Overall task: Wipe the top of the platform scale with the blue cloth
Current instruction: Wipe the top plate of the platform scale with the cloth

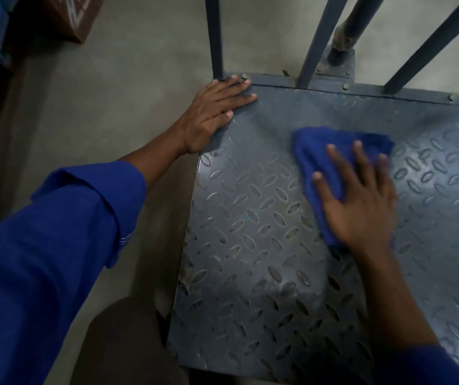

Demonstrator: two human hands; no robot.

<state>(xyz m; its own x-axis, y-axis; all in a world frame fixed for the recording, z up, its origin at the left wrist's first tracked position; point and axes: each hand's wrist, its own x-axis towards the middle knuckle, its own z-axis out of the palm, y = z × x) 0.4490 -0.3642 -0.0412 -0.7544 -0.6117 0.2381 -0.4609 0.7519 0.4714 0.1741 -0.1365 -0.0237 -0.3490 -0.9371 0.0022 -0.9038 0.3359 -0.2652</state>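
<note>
Blue cloth lies bunched on the scale, on its top plate toward the far side and right of centre, pinned under the right hand.

Right grip: not closed. The fingers are spread and nearly straight and press the cloth flat to the plate. Part of the cloth shows beyond the fingertips, and a strip lies under the palm. The hand's outline is blurred, consistent with a wiping stroke.

Left hand: palm down on the scale's far left corner, grip apart, fingers straight, holding nothing. It is judged to be a brace. Its fingertips reach the foot of the leftmost of the bars that rise along the scale's far edge.

Step in hand, by judgement: wiping the plate's far right area. The tread pattern on the scale's near half looks dull and smudged, and that part appears not yet done. The light is poor, so cleanliness cannot be settled.

Next move calls for:
- flat pressure on the cloth, with strokes drawn toward the scale's near edge and across to its left side;
- the left hand lifted off its corner so that spot can be wiped.

Raised treads may snag the cloth, and the strip along the bars' feet needs fingertip work.
</note>
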